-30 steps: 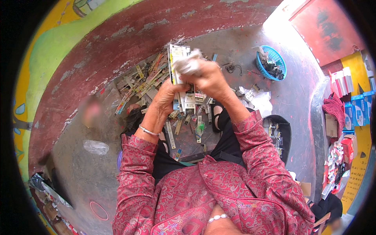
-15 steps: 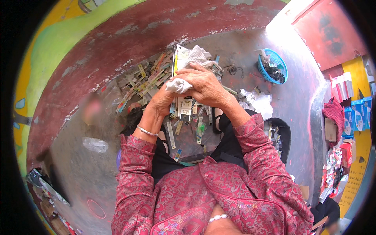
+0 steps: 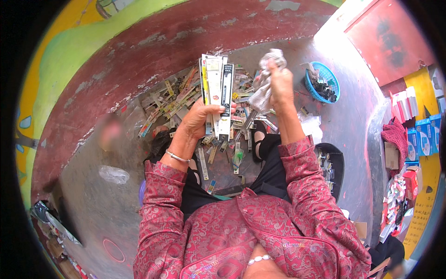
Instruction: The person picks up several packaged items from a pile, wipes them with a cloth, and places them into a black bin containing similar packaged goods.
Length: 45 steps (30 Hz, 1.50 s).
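My left hand point(image 3: 199, 118) is closed round a fanned stack of long, narrow, flat packets point(image 3: 213, 83). Most of them are white, with a yellow strip on one side, and the front one has a dark printed panel. The thumb presses across the stack's front. To the right, and apart from the packets, my raised right hand point(image 3: 282, 88) grips a crumpled pale cloth point(image 3: 261, 96), which hangs down from the fingers and is slightly blurred. Under both hands a heap of similar long, thin packets point(image 3: 179, 95) is spread over the floor.
A blue plastic basket point(image 3: 338, 76) with dark pieces inside stands at the far right. White plastic point(image 3: 312, 126) lies closer, beside a black container point(image 3: 341, 162) of small items. Clear plastic point(image 3: 114, 174) rests on the left floor. Boxes point(image 3: 425, 135) line the right wall.
My hands, together at the cloth before, have moved apart. The right hand has carried the cloth up and to the right, and the packets in my left hand now show more fully.
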Tool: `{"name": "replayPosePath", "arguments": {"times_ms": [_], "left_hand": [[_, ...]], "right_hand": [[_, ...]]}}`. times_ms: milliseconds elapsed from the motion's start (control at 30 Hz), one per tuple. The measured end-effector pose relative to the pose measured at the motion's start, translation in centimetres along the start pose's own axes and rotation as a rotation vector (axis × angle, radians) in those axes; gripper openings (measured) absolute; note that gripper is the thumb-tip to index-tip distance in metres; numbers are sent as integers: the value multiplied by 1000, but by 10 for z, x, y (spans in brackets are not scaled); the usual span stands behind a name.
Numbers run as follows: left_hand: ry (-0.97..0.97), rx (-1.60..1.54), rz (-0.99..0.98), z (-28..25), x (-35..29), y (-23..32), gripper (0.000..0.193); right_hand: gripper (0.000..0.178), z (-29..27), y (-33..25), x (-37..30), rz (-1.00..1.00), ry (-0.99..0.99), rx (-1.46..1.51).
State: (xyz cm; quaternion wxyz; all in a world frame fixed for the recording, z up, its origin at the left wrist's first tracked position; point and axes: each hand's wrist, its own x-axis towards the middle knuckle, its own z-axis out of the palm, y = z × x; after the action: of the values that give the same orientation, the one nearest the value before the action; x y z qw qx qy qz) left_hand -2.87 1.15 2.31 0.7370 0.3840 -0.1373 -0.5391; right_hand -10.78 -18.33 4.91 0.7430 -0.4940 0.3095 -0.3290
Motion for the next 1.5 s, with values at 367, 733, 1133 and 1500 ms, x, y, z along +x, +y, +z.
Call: {"name": "replayPosePath", "arguments": {"times_ms": [367, 733, 1133, 1500], "left_hand": [[-27, 155, 35, 16, 5, -10, 40], [-49, 0, -7, 14, 4, -10, 49], [153, 81, 27, 6, 11, -13, 30], [156, 328, 91, 10, 12, -18, 31]], "right_hand": [[25, 22, 11, -26, 121, -382, -179], [17, 22, 14, -29, -18, -247, -75], [14, 8, 5, -8, -38, 21, 16], [32, 30, 23, -40, -914, -498, -722]]}}
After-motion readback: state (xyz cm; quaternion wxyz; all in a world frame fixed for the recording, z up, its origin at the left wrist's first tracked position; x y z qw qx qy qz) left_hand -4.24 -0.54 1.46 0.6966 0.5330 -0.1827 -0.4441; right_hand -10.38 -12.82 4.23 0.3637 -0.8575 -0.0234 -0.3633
